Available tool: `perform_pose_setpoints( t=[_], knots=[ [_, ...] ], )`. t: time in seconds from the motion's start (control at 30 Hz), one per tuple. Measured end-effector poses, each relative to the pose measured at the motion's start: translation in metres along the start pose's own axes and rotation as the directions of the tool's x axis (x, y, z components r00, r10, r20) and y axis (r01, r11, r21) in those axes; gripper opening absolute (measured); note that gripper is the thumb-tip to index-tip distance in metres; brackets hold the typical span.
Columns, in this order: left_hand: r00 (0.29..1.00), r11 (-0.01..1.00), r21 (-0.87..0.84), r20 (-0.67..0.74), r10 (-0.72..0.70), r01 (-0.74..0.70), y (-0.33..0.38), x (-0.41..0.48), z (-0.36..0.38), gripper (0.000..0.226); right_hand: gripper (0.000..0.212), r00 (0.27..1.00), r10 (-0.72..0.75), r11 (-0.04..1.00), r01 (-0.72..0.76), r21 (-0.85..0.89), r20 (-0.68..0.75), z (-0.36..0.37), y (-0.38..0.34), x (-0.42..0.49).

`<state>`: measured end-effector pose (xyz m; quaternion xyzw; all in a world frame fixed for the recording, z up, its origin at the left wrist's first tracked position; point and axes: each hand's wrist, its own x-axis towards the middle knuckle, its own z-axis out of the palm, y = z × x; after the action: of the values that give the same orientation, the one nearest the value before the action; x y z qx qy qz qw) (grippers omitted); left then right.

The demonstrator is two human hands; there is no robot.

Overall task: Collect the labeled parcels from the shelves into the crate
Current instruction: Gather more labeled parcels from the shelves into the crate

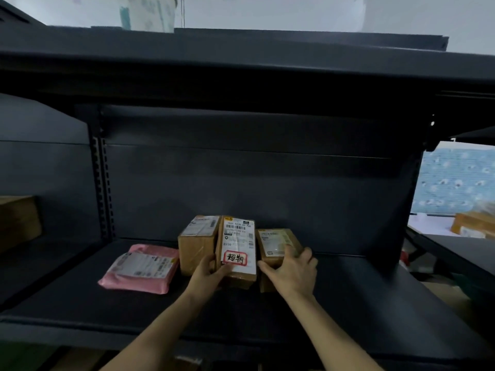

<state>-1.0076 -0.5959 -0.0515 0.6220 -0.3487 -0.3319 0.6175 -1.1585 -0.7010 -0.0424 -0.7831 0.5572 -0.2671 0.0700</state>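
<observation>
Three brown cardboard parcels stand side by side on a dark metal shelf (pixel 348 290). The middle parcel (pixel 237 245) carries a white shipping label with a red-framed handwritten sticker; my left hand (pixel 207 273) grips its lower left side, thumb on the front. My right hand (pixel 292 271) is wrapped over the right parcel (pixel 276 241), fingers on its top and far side. Untouched, the left parcel (pixel 197 241) stands beside them. A pink mailer bag (pixel 140 269) with a white label lies flat further left. No crate is in view.
The shelf's back panel and an upper shelf board (pixel 241 62) close the space above. A brown box (pixel 18 220) sits in the neighbouring bay on the left. At right, a table holds another cardboard box (pixel 474 223).
</observation>
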Motion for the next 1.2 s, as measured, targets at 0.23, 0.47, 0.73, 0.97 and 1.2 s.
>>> perform_pose_setpoints(
  t=[0.23, 0.47, 0.73, 0.97, 1.2],
  knots=[
    [1.000, 1.000, 0.018, -0.007, 0.014, -0.014, 0.001, -0.004, -0.002, 0.060, 0.082, 0.993, -0.086, 0.996, 0.086, -0.005, 0.076, -0.004, 0.012, -0.009],
    [0.998, 1.000, 0.004, -0.061, -0.002, 0.003, -0.010, -0.030, 0.003, 0.064, 0.067, 0.960, -0.280, 0.960, 0.280, -0.012, 0.003, -0.020, 0.063, -0.048],
    [0.989, 0.998, 0.002, -0.135, 0.060, -0.060, -0.027, -0.074, 0.014, 0.056, 0.063, 0.933, -0.346, 0.934, 0.352, -0.054, 0.099, -0.031, 0.090, -0.087],
    [0.991, 0.993, 0.020, -0.066, 0.120, -0.119, -0.029, -0.112, 0.014, 0.061, 0.058, 0.924, -0.381, 0.920, 0.380, -0.097, 0.004, -0.036, 0.107, -0.127],
    [0.995, 0.995, 0.031, 0.042, 0.094, -0.095, -0.058, -0.163, -0.008, 0.062, 0.050, 0.921, -0.377, 0.926, 0.372, -0.058, -0.097, -0.030, 0.121, -0.187]
  ],
)
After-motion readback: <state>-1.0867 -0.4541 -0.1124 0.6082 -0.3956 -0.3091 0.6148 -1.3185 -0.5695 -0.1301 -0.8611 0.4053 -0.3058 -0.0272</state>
